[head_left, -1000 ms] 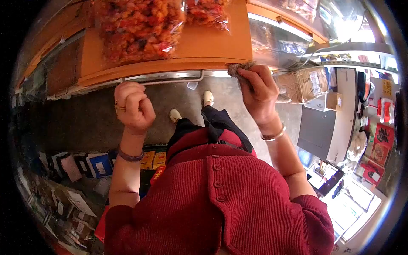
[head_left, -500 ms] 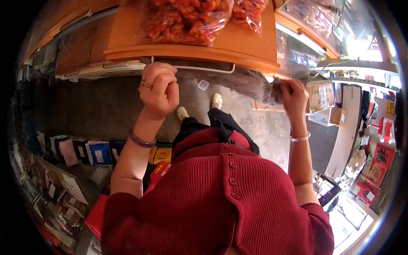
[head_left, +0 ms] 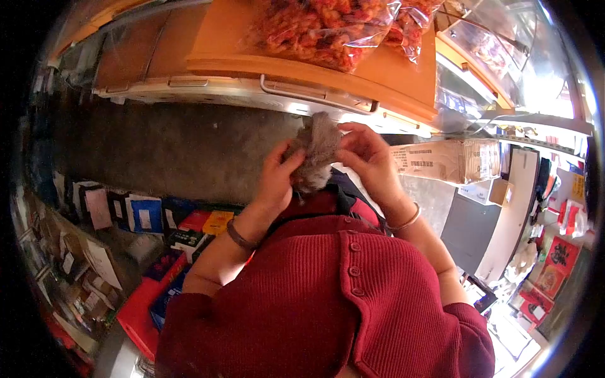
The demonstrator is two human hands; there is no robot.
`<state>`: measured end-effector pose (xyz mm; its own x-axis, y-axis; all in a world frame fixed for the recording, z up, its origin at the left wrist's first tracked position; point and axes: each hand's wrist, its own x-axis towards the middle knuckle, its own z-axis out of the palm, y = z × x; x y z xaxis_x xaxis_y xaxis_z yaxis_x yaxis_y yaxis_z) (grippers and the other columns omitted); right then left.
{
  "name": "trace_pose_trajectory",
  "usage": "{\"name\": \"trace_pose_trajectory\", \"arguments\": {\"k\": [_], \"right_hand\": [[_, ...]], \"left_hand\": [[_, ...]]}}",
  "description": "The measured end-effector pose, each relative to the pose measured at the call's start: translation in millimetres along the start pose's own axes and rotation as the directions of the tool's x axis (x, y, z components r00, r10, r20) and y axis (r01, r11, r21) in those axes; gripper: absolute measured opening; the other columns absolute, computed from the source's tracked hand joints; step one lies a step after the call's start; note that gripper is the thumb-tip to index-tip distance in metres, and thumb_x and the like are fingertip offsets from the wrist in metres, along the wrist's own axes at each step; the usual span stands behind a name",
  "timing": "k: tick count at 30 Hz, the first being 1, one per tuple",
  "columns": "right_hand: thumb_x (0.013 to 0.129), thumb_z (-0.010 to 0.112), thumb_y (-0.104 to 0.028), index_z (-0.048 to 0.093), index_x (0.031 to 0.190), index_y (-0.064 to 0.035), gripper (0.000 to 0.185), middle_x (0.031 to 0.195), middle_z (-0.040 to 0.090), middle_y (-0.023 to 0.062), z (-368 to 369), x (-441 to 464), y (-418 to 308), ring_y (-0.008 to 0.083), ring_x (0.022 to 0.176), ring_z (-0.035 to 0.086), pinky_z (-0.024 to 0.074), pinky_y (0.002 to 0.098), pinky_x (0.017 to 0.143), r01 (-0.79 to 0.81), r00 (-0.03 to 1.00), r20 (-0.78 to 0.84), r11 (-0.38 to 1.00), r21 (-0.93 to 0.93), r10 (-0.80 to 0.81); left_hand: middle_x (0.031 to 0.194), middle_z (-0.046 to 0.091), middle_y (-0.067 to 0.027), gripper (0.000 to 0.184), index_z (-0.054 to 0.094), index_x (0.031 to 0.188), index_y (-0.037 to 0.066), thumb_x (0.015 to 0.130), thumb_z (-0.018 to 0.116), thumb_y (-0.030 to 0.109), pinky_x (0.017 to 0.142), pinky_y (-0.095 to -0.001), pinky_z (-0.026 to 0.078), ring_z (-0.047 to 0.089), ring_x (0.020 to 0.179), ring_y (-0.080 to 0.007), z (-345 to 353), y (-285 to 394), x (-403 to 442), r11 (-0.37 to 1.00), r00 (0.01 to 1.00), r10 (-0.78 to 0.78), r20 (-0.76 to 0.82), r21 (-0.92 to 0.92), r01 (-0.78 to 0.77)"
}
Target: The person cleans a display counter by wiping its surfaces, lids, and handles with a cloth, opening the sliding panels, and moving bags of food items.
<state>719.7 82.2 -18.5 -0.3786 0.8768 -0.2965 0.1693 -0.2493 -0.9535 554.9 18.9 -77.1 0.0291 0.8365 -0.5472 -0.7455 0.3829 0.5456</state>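
A crumpled grey-brown cloth (head_left: 318,148) is held in front of my body, below the orange shelf edge. My left hand (head_left: 277,173) grips the cloth from its left side, thumb on top. My right hand (head_left: 368,157) pinches its right edge between thumb and fingers. Above the hands, a bent metal handle (head_left: 315,97) runs under the orange shelf (head_left: 227,44). Clear bags of red-orange food (head_left: 328,31) lie on that shelf.
A cardboard box (head_left: 441,159) lies at the right, beside a grey cabinet (head_left: 466,220). Folders (head_left: 146,214) stand in a row at the left. A red box (head_left: 142,315) is at the lower left. Glass-fronted cases (head_left: 498,50) fill the upper right.
My left hand has left the handle area and now holds the cloth. My right hand has brought the cloth inward from the right, where it was stretched and blurred. The view has shifted.
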Motion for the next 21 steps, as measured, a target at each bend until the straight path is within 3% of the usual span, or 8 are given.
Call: {"name": "trace_pose_trajectory", "arguments": {"k": [4,6,8,9,15,17,18,21], "right_hand": [[0.082,0.062,0.000,0.055,0.114,-0.0035,0.033,0.081,0.056,-0.0006,-10.0,-4.4,-4.6,0.0078,0.073,0.053,0.0445,0.0215,0.068,-0.186,0.982,0.060,0.967,0.172,0.178],[0.079,0.064,-0.001,0.061,0.105,-0.0048,0.027,0.083,0.059,0.0035,-10.9,-8.6,-4.1,0.0115,0.070,0.055,0.0450,0.0246,0.063,0.212,0.940,-0.139,0.852,-0.478,-0.311],[0.074,0.068,-0.003,0.062,0.101,-0.0068,0.028,0.088,0.060,0.0085,-19.7,1.0,-28.9,0.0236,0.078,0.055,0.0451,0.0319,0.070,0.327,0.810,-0.076,0.555,-0.765,-0.582],[0.072,0.069,-0.004,0.063,0.100,-0.0080,0.029,0.090,0.060,0.0092,-24.3,8.1,-36.2,0.0272,0.083,0.054,0.0448,0.0344,0.073,0.363,0.723,0.025,0.349,-0.864,-0.690],[0.071,0.069,-0.008,0.062,0.101,-0.0113,0.031,0.092,0.059,0.0076,-20.0,23.5,-47.0,0.0299,0.090,0.051,0.0418,0.0384,0.079,0.378,0.785,0.248,0.121,-0.918,-0.568],[0.071,0.069,-0.008,0.062,0.101,-0.0116,0.032,0.092,0.058,0.0074,-20.4,25.2,-43.9,0.0302,0.088,0.049,0.0411,0.0386,0.080,0.373,0.793,0.250,0.120,-0.920,-0.555],[0.071,0.069,-0.008,0.062,0.101,-0.0117,0.032,0.091,0.058,0.0076,-19.5,24.9,-41.7,0.0303,0.088,0.048,0.0406,0.0389,0.080,0.365,0.794,0.235,0.132,-0.922,-0.560],[0.071,0.068,-0.007,0.061,0.102,-0.0118,0.032,0.091,0.056,0.0080,-17.5,25.1,-38.5,0.0306,0.089,0.046,0.0397,0.0397,0.081,0.348,0.800,0.211,0.148,-0.926,-0.562]], "left_hand": [[0.101,0.059,-0.0058,0.028,0.056,0.111,0.002,0.089,0.061,0.018,0.080,-0.0305,0.049,0.056,0.097,-0.0155,-18.6,7.4,10.6,0.984,0.989,0.105,-0.108,0.158,-0.087],[0.102,0.059,-0.0058,0.027,0.056,0.110,0.003,0.088,0.062,0.018,0.081,-0.0314,0.048,0.056,0.097,-0.0164,-31.7,4.5,17.9,0.965,0.976,0.181,-0.118,0.213,-0.153],[0.110,0.057,-0.0065,0.031,0.052,0.118,0.006,0.089,0.060,0.016,0.089,-0.0364,0.044,0.054,0.104,-0.0203,-47.0,-0.7,24.3,0.979,0.999,0.034,-0.039,-0.202,-0.041],[0.110,0.057,-0.0065,0.031,0.052,0.118,0.006,0.089,0.060,0.016,0.089,-0.0364,0.044,0.054,0.104,-0.0203,-40.5,0.5,23.9,0.976,0.999,0.031,-0.042,-0.213,-0.039],[0.124,0.051,-0.0086,0.047,0.041,0.133,0.010,0.087,0.051,0.002,0.101,-0.0448,0.037,0.048,0.116,-0.0258,3.1,2.1,54.7,0.800,0.913,0.341,0.225,-0.579,-0.156],[0.128,0.049,-0.0085,0.050,0.038,0.136,0.010,0.088,0.048,-0.001,0.101,-0.0434,0.038,0.047,0.119,-0.0244,14.7,-0.6,60.9,0.795,0.875,0.393,0.282,-0.583,-0.168],[0.129,0.048,-0.0080,0.052,0.036,0.137,0.009,0.088,0.047,-0.002,0.101,-0.0424,0.038,0.046,0.119,-0.0233,17.7,-8.1,64.4,0.828,0.793,0.559,0.245,-0.217,-0.516],[0.131,0.046,-0.0068,0.055,0.033,0.140,0.008,0.088,0.045,-0.005,0.102,-0.0371,0.037,0.046,0.119,-0.0204,26.4,-28.3,76.8,0.844,0.835,0.500,0.231,-0.344,-0.410]]}}
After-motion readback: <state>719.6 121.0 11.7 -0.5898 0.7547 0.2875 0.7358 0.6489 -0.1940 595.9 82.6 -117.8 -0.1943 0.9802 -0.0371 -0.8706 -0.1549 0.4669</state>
